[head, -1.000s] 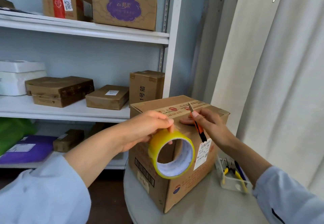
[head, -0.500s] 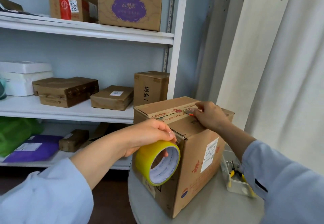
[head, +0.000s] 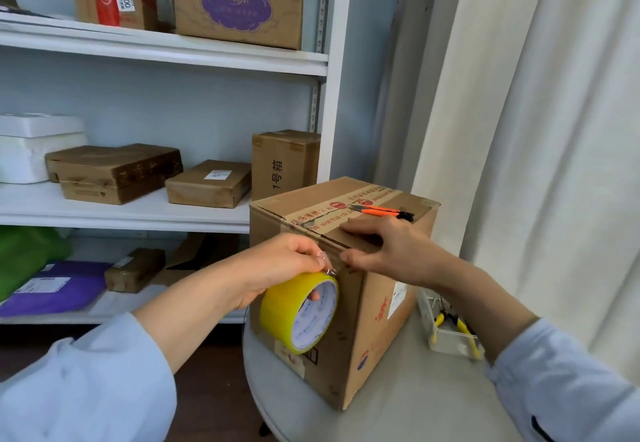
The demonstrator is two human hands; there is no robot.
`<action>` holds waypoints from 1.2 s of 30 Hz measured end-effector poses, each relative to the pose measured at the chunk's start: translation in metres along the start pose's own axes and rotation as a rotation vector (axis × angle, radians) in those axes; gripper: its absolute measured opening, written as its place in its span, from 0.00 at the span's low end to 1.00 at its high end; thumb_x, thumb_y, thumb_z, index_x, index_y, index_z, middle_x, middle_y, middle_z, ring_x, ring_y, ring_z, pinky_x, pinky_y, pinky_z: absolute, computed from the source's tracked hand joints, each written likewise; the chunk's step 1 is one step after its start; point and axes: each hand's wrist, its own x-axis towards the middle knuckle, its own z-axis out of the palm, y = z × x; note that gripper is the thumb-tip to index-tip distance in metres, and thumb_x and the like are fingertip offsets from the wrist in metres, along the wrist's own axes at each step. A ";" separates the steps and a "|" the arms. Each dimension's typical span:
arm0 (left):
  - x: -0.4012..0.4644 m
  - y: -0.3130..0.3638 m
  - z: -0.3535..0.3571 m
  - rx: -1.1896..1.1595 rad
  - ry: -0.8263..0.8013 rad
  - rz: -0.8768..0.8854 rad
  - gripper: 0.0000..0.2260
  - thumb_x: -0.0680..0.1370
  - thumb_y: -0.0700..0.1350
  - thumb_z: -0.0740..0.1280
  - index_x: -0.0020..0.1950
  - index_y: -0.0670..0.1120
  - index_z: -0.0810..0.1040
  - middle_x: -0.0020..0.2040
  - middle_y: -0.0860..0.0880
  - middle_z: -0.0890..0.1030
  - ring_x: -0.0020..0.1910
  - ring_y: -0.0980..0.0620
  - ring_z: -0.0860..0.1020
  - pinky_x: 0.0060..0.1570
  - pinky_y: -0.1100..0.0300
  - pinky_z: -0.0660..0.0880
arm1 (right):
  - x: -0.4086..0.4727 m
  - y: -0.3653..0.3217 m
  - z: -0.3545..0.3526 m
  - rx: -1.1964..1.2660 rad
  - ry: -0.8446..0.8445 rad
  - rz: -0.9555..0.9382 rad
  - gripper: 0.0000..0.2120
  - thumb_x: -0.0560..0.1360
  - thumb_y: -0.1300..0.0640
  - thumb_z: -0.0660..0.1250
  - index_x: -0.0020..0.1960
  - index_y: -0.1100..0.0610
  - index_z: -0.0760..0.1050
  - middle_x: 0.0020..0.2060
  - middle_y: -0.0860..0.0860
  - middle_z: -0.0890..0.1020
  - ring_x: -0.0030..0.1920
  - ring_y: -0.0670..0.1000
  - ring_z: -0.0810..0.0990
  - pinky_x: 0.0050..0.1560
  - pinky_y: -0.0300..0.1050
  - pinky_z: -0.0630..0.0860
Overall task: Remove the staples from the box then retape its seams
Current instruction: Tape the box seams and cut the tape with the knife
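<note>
1. The cardboard box (head: 349, 310) is sitting upright on a round grey table (head: 398, 403), one corner pointing toward the camera. It's right beside the white shelving unit (head: 332, 95) and in front of a pale curtain (head: 536, 130).
2. The left hand (head: 280, 265) is gripping a roll of yellow tape (head: 299, 313): fingers curling through the core, thumb side on top. The roll is hanging against the box's left face, just under the top edge.
3. A bit of clear tape end is showing at the left fingertips (head: 320, 258), right at the near top corner. Can't really tell if it's stuck down there.
4. The right hand (head: 391, 251) is resting on the box's top near that same corner, fingers stretched fairly flat across the cardboard, thumb hooking over the edge onto the side face. It's not holding anything.
5. An orange-handled cutter (head: 381, 210) is lying on top of the box, past the right hand, blade end pointing left over the printed seam tape (head: 346, 204).
6. That old seam tape is looking torn and ragged toward the near end.
7. A clear plastic tray (head: 446, 337) is sitting on the table to the right of the box, with yellow-handled pliers (head: 460, 327) in it.
8. The shelves are holding other cardboard boxes, white foam boxes (head: 34, 147) and a purple bag (head: 59, 289).
</note>
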 end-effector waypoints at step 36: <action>0.003 0.047 0.056 -0.058 0.148 0.106 0.05 0.73 0.40 0.72 0.45 0.46 0.76 0.35 0.50 0.76 0.34 0.56 0.73 0.25 0.69 0.68 | -0.057 -0.036 -0.036 -0.405 0.366 -0.043 0.07 0.76 0.52 0.64 0.49 0.51 0.79 0.49 0.48 0.82 0.55 0.50 0.72 0.47 0.44 0.67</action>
